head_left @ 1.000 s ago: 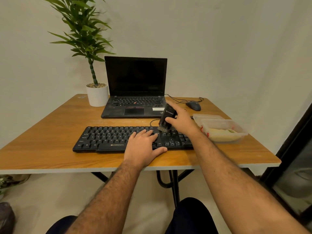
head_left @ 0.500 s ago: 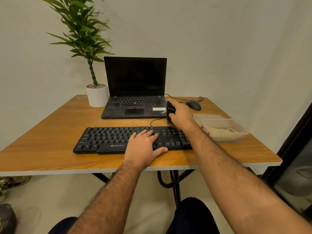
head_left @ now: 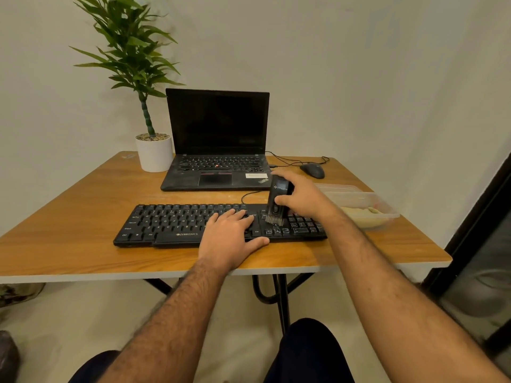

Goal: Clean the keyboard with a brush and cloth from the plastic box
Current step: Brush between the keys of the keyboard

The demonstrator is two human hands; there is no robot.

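Observation:
A black keyboard point(head_left: 171, 222) lies near the front edge of the wooden table point(head_left: 83, 200). My left hand point(head_left: 229, 236) rests flat on its middle keys, fingers spread, holding it down. My right hand point(head_left: 304, 197) grips a black brush point(head_left: 278, 200) upright, bristles down on the keys just left of the number pad. At the right of the table stands a clear plastic box point(head_left: 367, 208) with a pale cloth point(head_left: 359, 217) inside, behind my right forearm.
An open black laptop point(head_left: 218, 150) sits behind the keyboard. A white pot with a green plant point(head_left: 153, 153) stands to its left, and a wired mouse point(head_left: 312, 170) to its right. A clear lid point(head_left: 338, 187) lies behind the box. A dark doorframe point(head_left: 475, 217) is at far right.
My right hand drew the brush back past the keyboard's rear edge, then brought it forward and down onto the keys again. My left hand has stayed on the keyboard.

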